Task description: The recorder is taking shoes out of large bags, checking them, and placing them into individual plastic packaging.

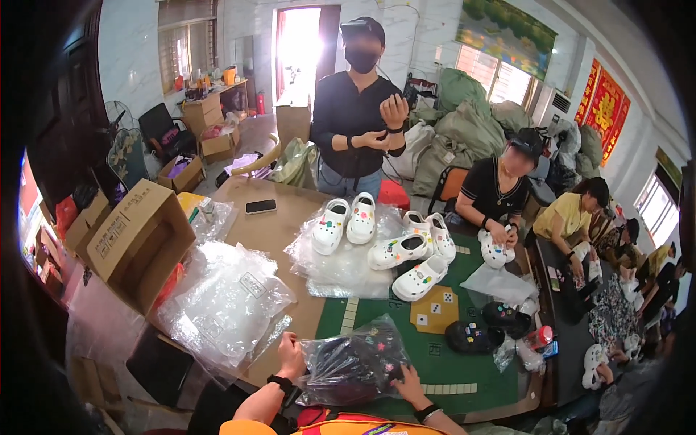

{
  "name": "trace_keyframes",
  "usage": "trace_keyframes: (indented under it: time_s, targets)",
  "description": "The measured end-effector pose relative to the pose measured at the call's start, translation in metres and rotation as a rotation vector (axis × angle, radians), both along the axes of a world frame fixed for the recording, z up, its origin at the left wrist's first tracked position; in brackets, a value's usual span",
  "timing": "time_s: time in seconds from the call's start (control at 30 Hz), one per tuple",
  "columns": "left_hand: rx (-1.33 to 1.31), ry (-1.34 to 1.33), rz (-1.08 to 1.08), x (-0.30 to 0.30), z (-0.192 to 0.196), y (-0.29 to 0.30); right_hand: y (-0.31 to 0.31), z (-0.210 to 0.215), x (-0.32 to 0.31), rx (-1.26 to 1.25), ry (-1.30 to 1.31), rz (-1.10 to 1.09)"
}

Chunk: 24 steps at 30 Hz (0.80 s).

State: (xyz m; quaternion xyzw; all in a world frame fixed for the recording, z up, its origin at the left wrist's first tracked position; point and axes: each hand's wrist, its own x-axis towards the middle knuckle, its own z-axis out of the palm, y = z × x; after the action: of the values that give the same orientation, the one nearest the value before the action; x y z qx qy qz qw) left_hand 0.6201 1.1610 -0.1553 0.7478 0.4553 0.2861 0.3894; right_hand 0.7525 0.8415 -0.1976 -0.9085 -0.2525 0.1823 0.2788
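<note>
While both hands grip it, the clear plastic bag [353, 368] sits at the near edge of the table [272, 232], right in front of the wearer. Head view only.

Bag: crinkled, see-through, glare on top. Dark shoes inside, black with small coloured charms (pink, yellow, green). Can't count the shoes through the folds.

Left hand [291, 355]: on the bag's left edge, fingers curled shut on the plastic. Black band on the wrist.
Right hand [407, 382]: at the bag's lower right corner, fingers closed on or under it, partly hidden by the plastic. Black band there too.

Counts on the table:
- white clogs [396, 250] with coloured charms: 5 loose, in the far-middle, lying on flat clear bags. 2 paired upright on the left, 3 bunched to the right.
- black clogs [473, 336]: 2, loose, right of the held bag, on the green mat [464, 370].
- phone [260, 206]: 1, black, far left of table.
- heap of empty clear bags [226, 304]: 1 pile, left of the held bag, hanging over the table edge.
- open cardboard box [138, 239]: 1, far left, tipped on its side.

People: 1 standing [359, 109] at the far side, hands raised together at chest height. 1 seated [500, 190] to the right, handling a sixth white clog. At least 3 more seated further right along a second table, small and blurred at the rim.
</note>
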Motion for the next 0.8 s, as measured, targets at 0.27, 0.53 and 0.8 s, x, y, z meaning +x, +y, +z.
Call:
trace_keyframes:
  time_s: [0.27, 0.53, 0.8]
  targets:
    - [-0.265, 0.516, -0.755, -0.054, -0.045, 0.013, 0.038, 0.028, -0.004, 0.071, -0.098, 0.121]
    - [-0.351, 0.351, -0.996, -0.025, -0.074, -0.006, 0.112, 0.095, -0.051, -0.085, -0.228, 0.349]
    - [0.097, 0.035, -0.957, 0.002, 0.003, -0.022, 0.126, 0.09, -0.05, -0.12, -0.228, 0.419]
